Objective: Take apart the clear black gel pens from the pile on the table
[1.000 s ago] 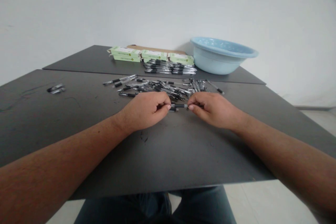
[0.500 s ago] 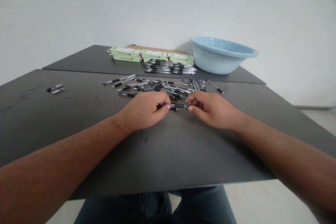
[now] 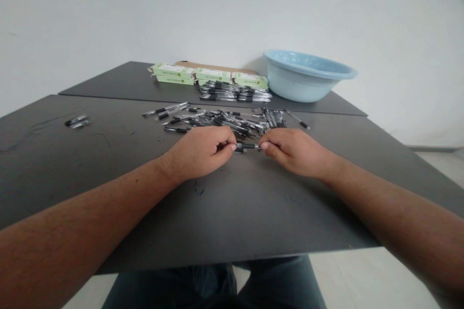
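Note:
A pen [image 3: 248,146] with a black grip lies level between my two hands, a little above the dark table [image 3: 232,217]. My left hand [image 3: 206,151] is closed around its left part, thumb and index finger pinching it. At the pen's right end, the thumb and fingers of my right hand [image 3: 292,149] pinch the tip, which they partly hide. Just behind both hands spreads a loose heap of clear pens [image 3: 221,120] with black grips. Another pen end shows right beneath the held pen.
Light green boxes [image 3: 174,79] stand stacked at the back, with stacked pens [image 3: 232,92] in front of them. To their right sits a light blue basin [image 3: 304,84]. Small clear and black pieces [image 3: 77,121] lie at the left. A seam crosses between two tables.
The right hand's fingers have closed from a looser hold into a tight pinch at the pen's right end. The left hand and the pen have hardly moved.

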Motion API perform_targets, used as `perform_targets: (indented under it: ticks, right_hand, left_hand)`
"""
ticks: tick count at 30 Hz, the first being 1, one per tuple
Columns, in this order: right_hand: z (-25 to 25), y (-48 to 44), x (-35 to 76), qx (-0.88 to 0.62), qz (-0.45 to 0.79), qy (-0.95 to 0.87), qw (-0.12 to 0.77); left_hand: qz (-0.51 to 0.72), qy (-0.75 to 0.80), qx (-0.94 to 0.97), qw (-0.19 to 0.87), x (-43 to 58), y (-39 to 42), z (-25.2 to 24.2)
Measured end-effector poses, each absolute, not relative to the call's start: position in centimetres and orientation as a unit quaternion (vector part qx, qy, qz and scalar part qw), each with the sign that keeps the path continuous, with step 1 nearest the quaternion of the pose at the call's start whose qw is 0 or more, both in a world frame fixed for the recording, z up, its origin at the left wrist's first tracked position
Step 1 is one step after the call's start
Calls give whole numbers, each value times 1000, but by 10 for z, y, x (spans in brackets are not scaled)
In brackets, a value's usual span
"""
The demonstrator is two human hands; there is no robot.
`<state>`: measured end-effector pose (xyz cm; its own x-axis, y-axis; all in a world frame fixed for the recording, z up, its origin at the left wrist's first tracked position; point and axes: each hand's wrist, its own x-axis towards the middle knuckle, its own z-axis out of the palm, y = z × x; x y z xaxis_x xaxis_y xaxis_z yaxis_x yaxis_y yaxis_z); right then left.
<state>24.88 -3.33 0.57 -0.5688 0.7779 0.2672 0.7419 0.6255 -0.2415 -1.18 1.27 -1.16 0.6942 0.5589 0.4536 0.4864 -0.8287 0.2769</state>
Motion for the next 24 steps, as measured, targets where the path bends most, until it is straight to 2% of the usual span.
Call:
perform_targets:
  ticks: [5,10,14,19,24]
  right_hand:
    - [4,-33,249,-456,71,-861,213]
    - [3,-32,249,-420,52,-889,172]
    - [4,-33,248,-444,80,-871,196]
    - [5,-33,248,-422,56,-888,171]
    - [4,-34,248,-456,82,-862,206]
  left_hand:
    - [271,284,917,70,-13,11,-12]
    - [271,287,916,67,-13,13,-13]
    - [275,281,917,73,-12,13,-12]
    - [271,278,919,73,-11,12,-11]
    - [269,280,919,70,-12,12,-11]
